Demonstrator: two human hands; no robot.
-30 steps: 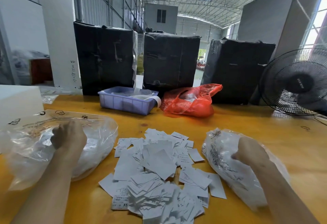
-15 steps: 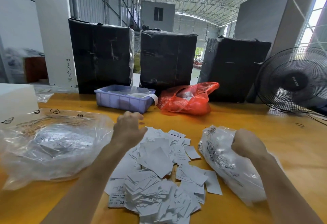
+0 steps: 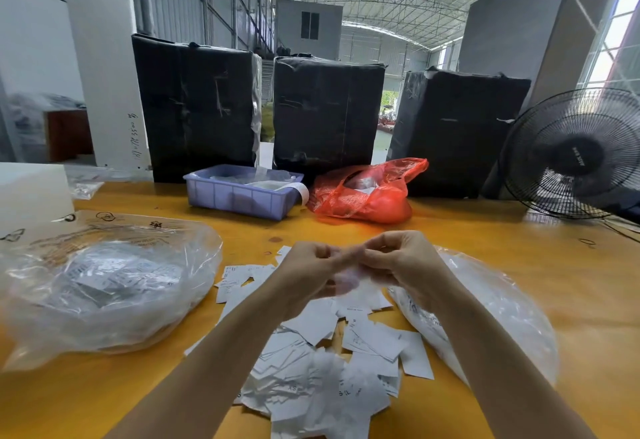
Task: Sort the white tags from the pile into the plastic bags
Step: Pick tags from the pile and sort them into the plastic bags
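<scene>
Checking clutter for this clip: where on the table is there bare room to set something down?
Bare wood lies right of the right clear bag, toward the fan, and between the tag pile and the blue tray and red bag. Crowded: the middle, under both hands, and the left, under the big clear bag.

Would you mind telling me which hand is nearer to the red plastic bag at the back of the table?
Right. The right hand is raised over the tag pile, roughly in line below the red plastic bag; the left hand meets it fingertip to fingertip but sits further left of the bag.
</scene>
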